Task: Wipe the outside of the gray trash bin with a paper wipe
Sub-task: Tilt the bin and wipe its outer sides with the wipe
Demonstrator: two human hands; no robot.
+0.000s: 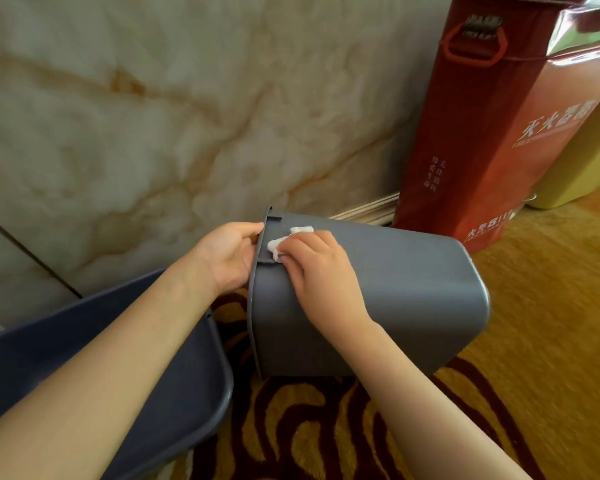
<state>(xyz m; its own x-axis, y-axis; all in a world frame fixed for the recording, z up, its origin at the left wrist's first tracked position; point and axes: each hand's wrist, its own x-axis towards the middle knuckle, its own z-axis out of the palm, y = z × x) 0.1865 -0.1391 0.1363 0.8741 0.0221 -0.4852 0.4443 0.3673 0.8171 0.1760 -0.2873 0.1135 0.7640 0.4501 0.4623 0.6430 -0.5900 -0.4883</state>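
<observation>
Two hands are working on the gray trash bin [395, 299] in the single head view, and we are seeing it tipped onto its side on the patterned carpet [499, 393], mouth turned to the left and base to the right, so that its long outer wall is facing up toward us. We judge it is being laid over this way to bring that wall within easy reach.

The left hand [229, 258] is curling its grip around the rim [257, 271] at the open end, thumb on the outside edge and the other fingers hidden inside; it seems to be steadying the bin against the push of the wiping.

The right hand [319, 268] is pressing a crumpled white paper wipe [281, 242] flat against the outer wall just beside the rim, near a small slot in the plastic. Its grip is closed down over the wipe, with white scraps showing past the fingertips.

We are judging the wiping to be under way at the rim end, with the wall toward the base not yet covered.

A second dark gray bin [136, 375] is lying at lower left under the left forearm. A red fire extinguisher box [482, 140] is standing behind, near the marble wall [153, 116].
</observation>
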